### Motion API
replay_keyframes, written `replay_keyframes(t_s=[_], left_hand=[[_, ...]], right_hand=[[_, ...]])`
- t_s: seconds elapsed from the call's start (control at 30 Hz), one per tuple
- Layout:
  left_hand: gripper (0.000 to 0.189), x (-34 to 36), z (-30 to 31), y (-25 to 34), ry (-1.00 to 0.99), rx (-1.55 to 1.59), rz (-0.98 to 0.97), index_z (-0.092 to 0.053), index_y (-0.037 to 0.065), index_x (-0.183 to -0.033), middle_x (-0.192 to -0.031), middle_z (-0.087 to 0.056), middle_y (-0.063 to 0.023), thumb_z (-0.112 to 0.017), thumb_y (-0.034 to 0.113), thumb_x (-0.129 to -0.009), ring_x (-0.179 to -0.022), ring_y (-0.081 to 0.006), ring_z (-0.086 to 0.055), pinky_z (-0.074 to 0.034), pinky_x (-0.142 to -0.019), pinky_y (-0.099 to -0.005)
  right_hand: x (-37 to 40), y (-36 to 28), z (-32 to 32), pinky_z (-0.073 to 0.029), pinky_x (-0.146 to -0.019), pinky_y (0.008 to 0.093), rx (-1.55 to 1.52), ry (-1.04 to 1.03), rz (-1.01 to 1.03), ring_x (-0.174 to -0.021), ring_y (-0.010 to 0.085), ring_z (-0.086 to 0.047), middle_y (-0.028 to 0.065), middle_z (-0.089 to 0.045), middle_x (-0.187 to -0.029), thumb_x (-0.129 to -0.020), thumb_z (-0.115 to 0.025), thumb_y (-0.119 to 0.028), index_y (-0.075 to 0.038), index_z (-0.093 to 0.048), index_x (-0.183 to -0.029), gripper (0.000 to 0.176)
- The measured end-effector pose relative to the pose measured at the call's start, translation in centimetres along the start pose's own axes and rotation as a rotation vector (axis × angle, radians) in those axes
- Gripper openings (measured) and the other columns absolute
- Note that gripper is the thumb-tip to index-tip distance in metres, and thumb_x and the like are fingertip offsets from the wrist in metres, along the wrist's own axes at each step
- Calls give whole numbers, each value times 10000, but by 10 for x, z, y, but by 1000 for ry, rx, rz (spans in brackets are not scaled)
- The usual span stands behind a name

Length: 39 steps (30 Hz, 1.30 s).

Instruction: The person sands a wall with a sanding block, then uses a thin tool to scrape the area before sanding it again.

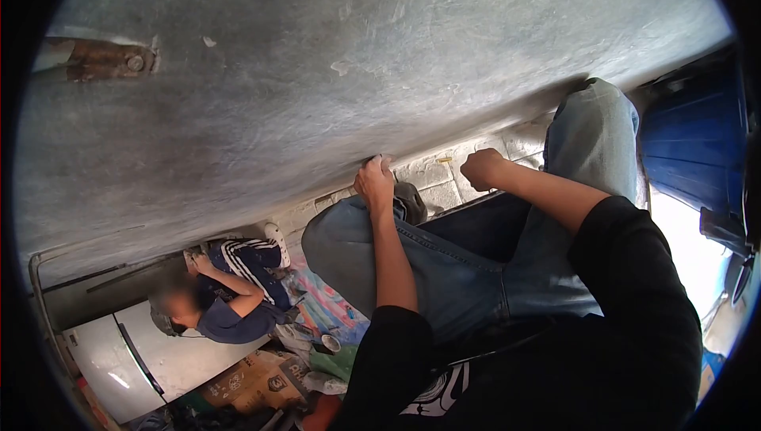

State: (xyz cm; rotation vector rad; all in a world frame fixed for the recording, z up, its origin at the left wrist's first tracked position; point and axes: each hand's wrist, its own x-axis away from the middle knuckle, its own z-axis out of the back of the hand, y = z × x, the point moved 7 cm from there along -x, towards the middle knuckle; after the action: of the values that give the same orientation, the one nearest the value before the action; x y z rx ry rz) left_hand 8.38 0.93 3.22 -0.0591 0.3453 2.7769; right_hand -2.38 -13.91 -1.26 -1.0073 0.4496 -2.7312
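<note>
Beside the lower edge of a large grey panel (301, 74), my left hand (375, 181) has its fingers curled near that edge, just beyond my left knee. Whether it grips the edge or something small is hidden. My right hand (483, 169) is closed in a fist between my knees, over the pale tiled floor (440, 193); what it holds, if anything, does not show. A small yellowish piece (444, 159) lies on the floor between the two hands.
A co-worker (230, 308) sits at the lower left beside a silver fridge-like box (190, 360). Cardboard (246, 383), a cup (330, 343) and coloured cloth (325, 296) lie nearby. A blue container (694, 138) stands right of my right knee.
</note>
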Motion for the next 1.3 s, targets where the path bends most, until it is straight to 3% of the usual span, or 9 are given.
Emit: replay_keyframes(t_s=[0.2,0.37,0.5,0.7,0.77,0.97,1.07,1.3], left_hand=[[70,-2,-33,-14,11,32,-74,-613,138,-702,-653,-566,-132,-551,170,-708,-646,-316,-542,-420,-563,-389],[69,-1,-9,4,8,59,-42,-600,100,-699,-660,-564,-137,-552,149,-707,-644,-318,-542,-420,-565,-390],[72,-1,-32,-11,4,60,-16,-603,110,-698,-657,-562,-143,-547,153,-712,-641,-319,-540,-419,-567,-390],[72,-4,-23,7,-70,141,-157,-604,114,-723,-665,-563,-141,-544,153,-715,-647,-316,-541,-420,-580,-387],[95,-5,-37,1,-108,28,-146,-622,153,-720,-675,-561,-133,-527,158,-726,-653,-326,-528,-414,-580,-390],[92,1,-26,17,23,115,-161,-619,153,-718,-679,-557,-138,-527,156,-726,-657,-325,-528,-413,-575,-391],[88,-3,-17,23,-61,43,-176,-599,97,-730,-676,-564,-140,-525,145,-727,-655,-314,-540,-425,-589,-381],[99,-3,-41,19,-105,97,-215,-603,98,-731,-668,-561,-143,-521,154,-734,-639,-314,-538,-421,-587,-383]], right_hand=[[-1,1,2,-470,-651,343,22,-19,-46,-828,240,-572,118,-587,-878,-646,-540,-86,-55,-611,-834,203],[2,-5,7,-469,-656,346,-1,-6,-24,-832,242,-570,116,-586,-881,-648,-534,-83,-57,-609,-835,203],[3,-9,11,-470,-653,347,8,2,-5,-834,245,-569,118,-585,-881,-649,-532,-77,-58,-608,-835,202],[6,-1,9,-471,-649,355,-16,2,-28,-835,250,-568,126,-583,-882,-646,-533,-73,-58,-609,-821,191],[5,-4,14,-471,-653,353,-5,24,-23,-833,251,-570,125,-585,-877,-647,-533,-74,-58,-609,-826,195],[6,-4,6,-466,-637,360,10,7,3,-789,264,-572,134,-582,-821,-677,-522,-142,-51,-588,-814,177],[5,-7,11,-466,-634,361,0,35,12,-791,262,-573,134,-583,-824,-675,-516,-126,-52,-590,-809,170],[9,-7,11,-469,-634,340,-5,34,-9,-822,247,-575,129,-589,-864,-643,-546,-86,-62,-615,-812,183]])
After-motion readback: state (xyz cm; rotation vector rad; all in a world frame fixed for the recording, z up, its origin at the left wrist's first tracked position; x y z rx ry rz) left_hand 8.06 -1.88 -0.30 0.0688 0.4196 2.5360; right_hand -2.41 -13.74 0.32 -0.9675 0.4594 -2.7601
